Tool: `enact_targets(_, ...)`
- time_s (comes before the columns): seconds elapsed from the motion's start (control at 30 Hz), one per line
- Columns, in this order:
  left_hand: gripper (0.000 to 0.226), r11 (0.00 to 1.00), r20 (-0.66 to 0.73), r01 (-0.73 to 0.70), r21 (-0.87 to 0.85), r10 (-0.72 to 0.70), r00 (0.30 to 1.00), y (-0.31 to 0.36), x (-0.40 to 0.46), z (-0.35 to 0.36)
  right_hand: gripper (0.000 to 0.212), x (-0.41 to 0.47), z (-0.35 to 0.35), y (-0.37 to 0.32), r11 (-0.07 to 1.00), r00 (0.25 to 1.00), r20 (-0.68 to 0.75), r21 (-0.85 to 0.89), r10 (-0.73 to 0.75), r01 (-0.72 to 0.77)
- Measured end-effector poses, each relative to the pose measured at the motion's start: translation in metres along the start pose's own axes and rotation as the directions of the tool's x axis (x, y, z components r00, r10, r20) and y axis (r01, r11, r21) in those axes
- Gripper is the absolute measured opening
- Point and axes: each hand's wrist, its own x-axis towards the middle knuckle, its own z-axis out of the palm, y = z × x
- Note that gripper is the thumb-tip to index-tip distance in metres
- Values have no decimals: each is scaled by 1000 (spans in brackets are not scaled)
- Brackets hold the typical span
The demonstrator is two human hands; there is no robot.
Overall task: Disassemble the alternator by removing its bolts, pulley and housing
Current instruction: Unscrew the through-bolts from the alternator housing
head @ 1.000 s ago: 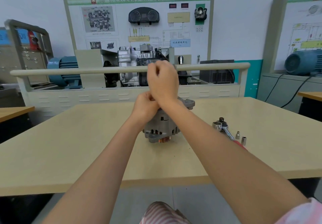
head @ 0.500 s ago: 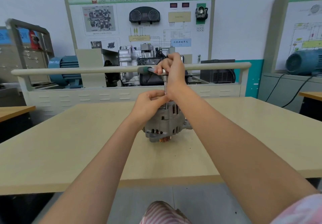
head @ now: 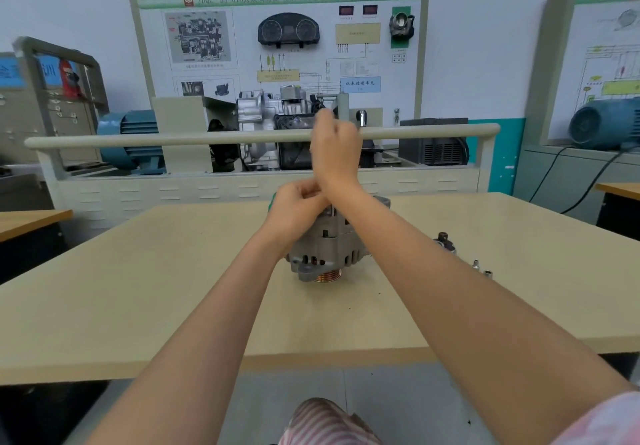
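Grey metal alternator is sitting pulley-down mid-counter while the left hand is pinching something atop it and the right hand is clenching a blurred tool, best kept upright and turned steadily.

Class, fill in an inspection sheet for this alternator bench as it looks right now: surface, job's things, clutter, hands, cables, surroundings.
Surface: beige rectangular worktable, alternator near its middle.
Job's things: grey cast-metal alternator stands with its copper-coloured pulley downward on the table.
Clutter: dark-headed metal ratchet and two small silver sockets lie on the table, on the person's right.
Hands: left hand curled at the alternator's top; right hand raised above it in a fist, blurred. Any tool in either grip is hidden.
Cables: black leads hang behind the table at the far right.
Surroundings: wall training board, blue motor, beige rail.
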Motion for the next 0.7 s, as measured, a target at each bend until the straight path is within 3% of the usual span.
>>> enact_targets(0.07, 13, 999, 40, -9, -44, 11, 999, 0, -1, 0, 56, 11, -5, -2, 934, 976, 60, 283, 209, -217)
enact_targets(0.13, 11, 997, 51, -22, -70, 25, 998, -2, 0, 0, 57, 16, -8, -3, 812, 941, 139, 477, 308, -337)
enact_targets(0.2, 11, 995, 43, -25, -93, 29, 999, -3, 0, 0, 60, 14, -6, -2, 826, 948, 133, 467, 289, -317)
enact_targets(0.27, 17, 997, 25, -22, -81, 24, 999, -3, 0, 0, 58, 5, -3, 3, 962, 988, 54, 228, 142, -150)
enact_targets(0.3, 23, 998, 5, -19, -59, 19, 1000, -3, 0, 1, 53, 0, -3, 7, 1000, 1000, 28, 16, 2, -3)
enact_targets(0.33, 31, 999, -27, -8, -31, 7, 1000, -3, 1, 1, 46, -5, -4, 11, 958, 987, 37, -236, -158, 162)
enact_targets(0.4, 36, 1000, -77, 30, 7, -29, 997, -4, 2, 2, 37, -10, -6, 17, 680, 921, 88, -648, -380, 343)
enact_targets(0.43, 35, 999, -88, 41, 14, -40, 995, -4, 3, 3, 38, -11, -6, 16, 595, 904, 110, -719, -413, 359)
enact_targets(0.47, 34, 999, -96, 48, 18, -46, 994, -4, 2, 3, 39, -10, -6, 15, 582, 901, 129, -724, -413, 370)
enact_targets(0.53, 34, 999, -93, 34, 5, -33, 995, -3, 1, 4, 43, -8, -6, 10, 742, 927, 120, -567, -355, 358)
enact_targets(0.6, 22, 1000, -56, 1, -11, -2, 998, -1, -2, 4, 52, 1, -7, 5, 947, 981, 82, -260, -174, 190)
enact_targets(0.63, 13, 1000, -27, -15, -21, 14, 1000, -1, -2, 4, 53, 6, -8, 3, 995, 996, 81, -78, -48, 55)
enact_targets(0.7, 9, 999, 9, -32, -25, 32, 999, -2, -4, 4, 53, 14, -11, 1, 952, 979, 132, 246, 155, -184)
